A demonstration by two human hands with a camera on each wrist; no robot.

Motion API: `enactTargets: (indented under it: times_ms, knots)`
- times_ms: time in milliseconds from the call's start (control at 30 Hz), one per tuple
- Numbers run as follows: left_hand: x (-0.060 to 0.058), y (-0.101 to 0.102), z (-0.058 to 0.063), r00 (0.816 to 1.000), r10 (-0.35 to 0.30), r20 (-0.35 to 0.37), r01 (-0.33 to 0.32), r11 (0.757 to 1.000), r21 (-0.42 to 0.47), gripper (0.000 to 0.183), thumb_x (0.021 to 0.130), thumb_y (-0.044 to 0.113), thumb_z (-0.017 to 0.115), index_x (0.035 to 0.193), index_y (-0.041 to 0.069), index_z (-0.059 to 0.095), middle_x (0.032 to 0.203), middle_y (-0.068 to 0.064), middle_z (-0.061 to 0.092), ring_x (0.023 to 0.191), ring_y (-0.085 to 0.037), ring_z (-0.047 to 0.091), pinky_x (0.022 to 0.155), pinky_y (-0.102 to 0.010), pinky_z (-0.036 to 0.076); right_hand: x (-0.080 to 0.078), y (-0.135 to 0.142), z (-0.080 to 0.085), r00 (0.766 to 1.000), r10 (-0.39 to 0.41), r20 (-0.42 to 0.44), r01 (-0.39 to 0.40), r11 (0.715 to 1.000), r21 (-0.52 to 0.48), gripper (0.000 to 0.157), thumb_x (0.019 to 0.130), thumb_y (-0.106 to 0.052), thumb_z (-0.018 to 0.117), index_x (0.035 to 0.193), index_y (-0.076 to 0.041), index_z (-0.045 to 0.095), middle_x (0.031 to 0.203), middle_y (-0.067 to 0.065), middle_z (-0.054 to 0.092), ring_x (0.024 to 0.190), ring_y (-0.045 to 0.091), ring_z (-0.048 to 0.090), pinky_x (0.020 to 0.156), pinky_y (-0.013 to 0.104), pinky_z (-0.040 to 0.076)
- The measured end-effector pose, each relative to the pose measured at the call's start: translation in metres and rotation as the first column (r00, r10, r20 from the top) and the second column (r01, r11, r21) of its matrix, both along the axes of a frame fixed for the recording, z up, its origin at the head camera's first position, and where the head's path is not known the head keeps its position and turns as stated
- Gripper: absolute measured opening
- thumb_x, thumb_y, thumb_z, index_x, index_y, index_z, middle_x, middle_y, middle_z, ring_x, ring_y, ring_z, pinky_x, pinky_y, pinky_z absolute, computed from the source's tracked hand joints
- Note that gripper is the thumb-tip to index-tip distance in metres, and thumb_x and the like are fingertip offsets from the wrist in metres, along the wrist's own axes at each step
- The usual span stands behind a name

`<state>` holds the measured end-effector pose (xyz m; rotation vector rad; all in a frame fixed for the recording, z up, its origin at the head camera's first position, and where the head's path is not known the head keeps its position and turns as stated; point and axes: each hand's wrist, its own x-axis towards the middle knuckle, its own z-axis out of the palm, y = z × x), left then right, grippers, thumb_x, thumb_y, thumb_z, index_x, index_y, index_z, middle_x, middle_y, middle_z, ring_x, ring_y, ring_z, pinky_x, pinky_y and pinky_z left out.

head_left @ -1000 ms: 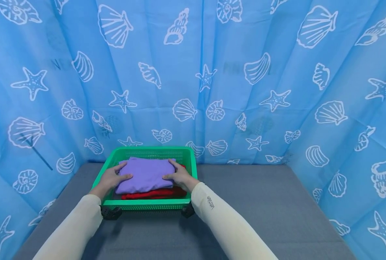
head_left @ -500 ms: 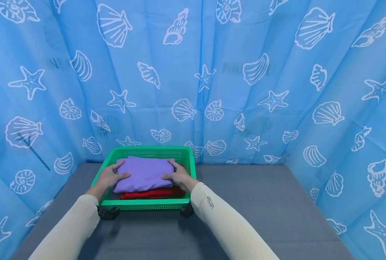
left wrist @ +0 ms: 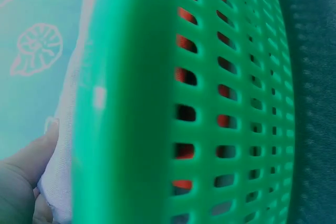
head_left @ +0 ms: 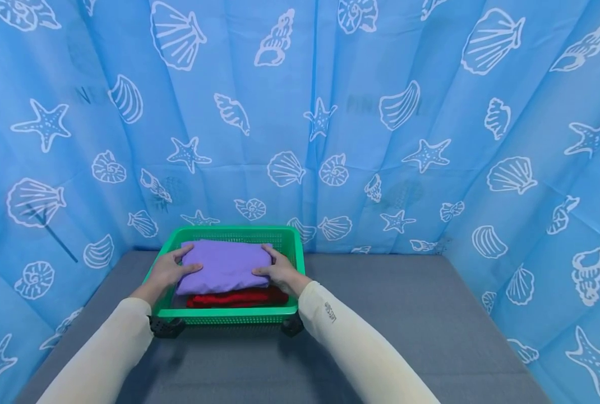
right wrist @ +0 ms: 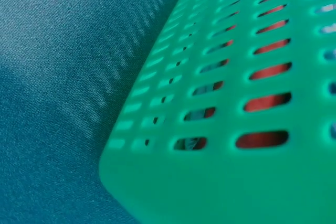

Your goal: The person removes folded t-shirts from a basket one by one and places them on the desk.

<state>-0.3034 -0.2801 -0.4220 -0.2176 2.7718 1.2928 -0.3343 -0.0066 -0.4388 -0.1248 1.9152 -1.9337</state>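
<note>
A folded purple cloth lies over a folded red cloth inside a green plastic basket. My left hand grips the purple cloth's left side, thumb on top and the other fingers partly hidden. On its right side my right hand holds it the same way, thumb on top. In the left wrist view the left thumb shows against the cloth's pale edge, beyond the basket rim. Only the basket's slotted wall fills the right wrist view, with red showing through; the right hand is out of that view.
The basket stands on a grey cloth-covered table, near its back left corner. Blue curtains with white shells and starfish hang behind and at both sides. Black wrist devices sit close to the basket's front rim.
The purple cloth has shifted slightly toward the back and left of the basket, held in both hands. A little more of the red cloth shows in front of it. The basket stays put.
</note>
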Motion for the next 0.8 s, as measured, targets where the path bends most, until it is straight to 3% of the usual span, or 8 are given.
enactTargets:
  times_ms: [433, 800]
  knots:
    - [0.002, 0.002, 0.015, 1.0, -0.01, -0.002, 0.01, 0.998, -0.063, 0.078, 0.092, 0.033, 0.07, 0.154, 0.008, 0.028, 0.153, -0.037, 0.022, 0.141, -0.054, 0.021, 0.111, -0.065, 0.027, -0.003, 0.003, 0.01, 1.0, 0.014, 0.023, -0.014, 1.0, -0.022, 0.081, 0.089, 0.006, 0.067, 0.156, -0.02, 0.029, 0.159, 0.022, 0.024, 0.135, 0.037, 0.043, 0.091, 0.041, 0.055]
    - [0.002, 0.003, 0.023, 1.0, -0.011, 0.009, 0.011, 1.0, 0.0, 0.08, 0.092, 0.034, 0.07, 0.155, 0.01, 0.027, 0.153, -0.037, 0.023, 0.141, -0.053, 0.022, 0.111, -0.062, 0.029, -0.002, 0.008, 0.016, 1.0, 0.018, 0.006, -0.018, 1.0, -0.017, 0.081, 0.088, 0.005, 0.067, 0.156, -0.02, 0.031, 0.159, 0.022, 0.025, 0.134, 0.038, 0.044, 0.084, 0.038, 0.057]
